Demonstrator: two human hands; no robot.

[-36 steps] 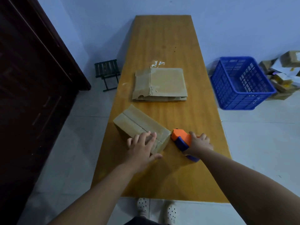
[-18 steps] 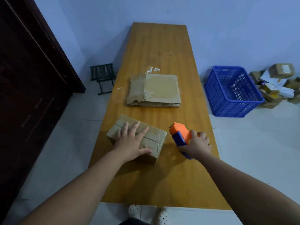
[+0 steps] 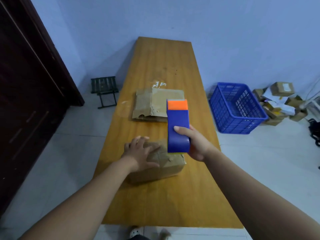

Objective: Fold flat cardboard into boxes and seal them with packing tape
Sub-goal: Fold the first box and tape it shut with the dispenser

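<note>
Table (image 3: 164, 66): box (image 3: 161, 172) below right grip's (image 3: 195, 144) dispenser (image 3: 177, 125)

Deep blue on the tape dispenser (image 3: 177, 126), bright orange at its far end — a sliver of yellow beneath. Plain tan-brown on the box (image 3: 170, 164) and the flat cardboard (image 3: 154, 103), honey-yellow wood grain on the table (image 3: 164, 66). Blue again on the crate (image 3: 225, 111) with slotted lattice walls, pale blue on the wall (image 3: 225, 32), dark brown on the door (image 3: 26, 87).

Taped box (image 3: 166, 166), dispenser (image 3: 177, 123) aloft (orange-tipped), flat cardboard (image 3: 155, 104)
</note>
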